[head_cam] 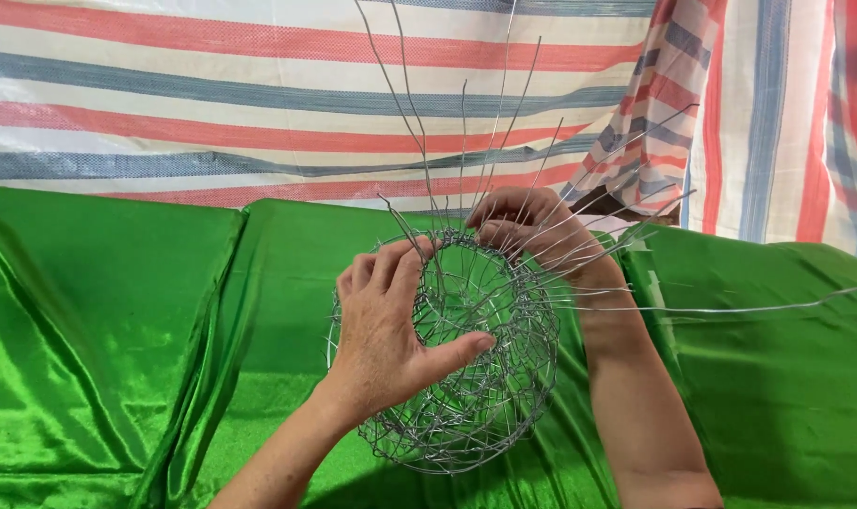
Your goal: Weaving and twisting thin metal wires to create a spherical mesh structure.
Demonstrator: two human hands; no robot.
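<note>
Both hands' grip encloses the wire basket [457, 358] on green cloth [108, 302].

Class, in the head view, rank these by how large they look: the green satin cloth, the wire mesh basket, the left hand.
1. green satin cloth: it spans the frame.
2. wire mesh basket, loose wire ends excluded.
3. left hand, though it lies in front of the basket, nearer the camera, so the gap is unsure.

A round woven basket of thin silver wire [457, 368] sits on a shiny green satin cloth [108, 330]. The left hand [386, 330] lies against its near left side; the right hand [532, 231] is at its far rim, where loose wire ends [466, 123] rise. Behind hangs a striped red, blue and white tarpaulin [212, 94].
</note>
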